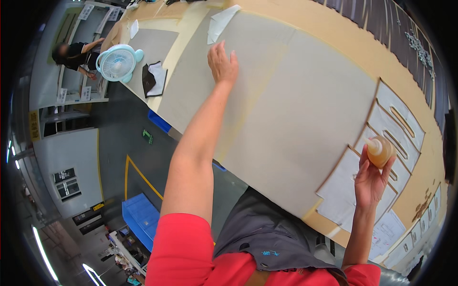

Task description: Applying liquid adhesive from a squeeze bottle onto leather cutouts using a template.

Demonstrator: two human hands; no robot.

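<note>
My left hand [223, 64] reaches over the grey sheet [286, 89] that covers the table, palm down and holding nothing, its thumb apart from the fingers. Just beyond its fingertips lies a pale, pointed piece of cloth or paper [222, 23]; contact between them cannot be told. On the right, my right hand [372, 178] grips a squeeze bottle [381, 152] of amber liquid with a pale nozzle. Under and around that hand lie white panels with brown edges and long slots [386, 118]. A folded dark-and-white piece [154, 79] rests near the table's left end.
A light blue fan [118, 63] stands at the table's left corner, with another person [77, 55] beyond it. A blue bin [141, 218] is on the floor side. Dark strips [379, 25] hang along the far edge. Paper with drawings [388, 232] lies at lower right.
</note>
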